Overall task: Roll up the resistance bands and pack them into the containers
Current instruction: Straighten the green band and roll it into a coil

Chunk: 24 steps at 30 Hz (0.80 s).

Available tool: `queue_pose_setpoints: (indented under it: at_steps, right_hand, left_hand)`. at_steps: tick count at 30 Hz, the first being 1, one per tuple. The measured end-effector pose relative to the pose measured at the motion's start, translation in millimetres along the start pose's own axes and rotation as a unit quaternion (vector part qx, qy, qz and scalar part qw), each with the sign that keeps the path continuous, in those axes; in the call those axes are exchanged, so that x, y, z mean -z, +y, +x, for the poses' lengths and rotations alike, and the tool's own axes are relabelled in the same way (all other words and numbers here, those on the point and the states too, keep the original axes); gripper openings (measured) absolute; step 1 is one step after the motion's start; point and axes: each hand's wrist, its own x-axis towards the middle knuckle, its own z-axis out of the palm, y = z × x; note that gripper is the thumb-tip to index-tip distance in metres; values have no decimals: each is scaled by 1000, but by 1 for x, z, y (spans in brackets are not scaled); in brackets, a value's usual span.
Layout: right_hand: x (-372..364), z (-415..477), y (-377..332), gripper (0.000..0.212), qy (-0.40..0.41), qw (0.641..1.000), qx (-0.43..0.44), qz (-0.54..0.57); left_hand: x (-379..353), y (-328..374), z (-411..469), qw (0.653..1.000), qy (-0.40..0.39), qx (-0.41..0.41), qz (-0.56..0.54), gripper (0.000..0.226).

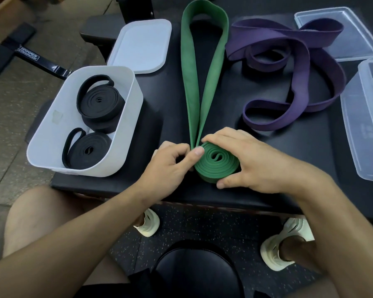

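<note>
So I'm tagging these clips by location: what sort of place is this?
Most likely a gym. Speckled rubber flooring lies underfoot, a black steel equipment base stands on the left, and the green band and purple band lie on a padded black surface.

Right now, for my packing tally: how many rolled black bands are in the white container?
2: the far black roll and the near black roll, both in the white container. Any beneath them would be hidden.
</note>
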Motion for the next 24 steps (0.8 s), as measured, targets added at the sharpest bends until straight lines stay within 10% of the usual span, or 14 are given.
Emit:
queue_pose_setpoints:
  at_steps: [5, 10, 24]
  right_hand:
    - [-8, -10, -15, 110, 18, 998, -51, 5]
    - [-37, -27, -44, 111, 202, 952, -216, -81]
    - [-48, 0, -27, 87, 276, 947, -145, -75]
  left_hand:
    - [0, 2, 1, 1000, 3, 13, -15, 60]
    - [-3, 7, 0, 1000, 20, 1, -9, 58]
    - [1, 1, 0, 999, 19, 4, -48, 50]
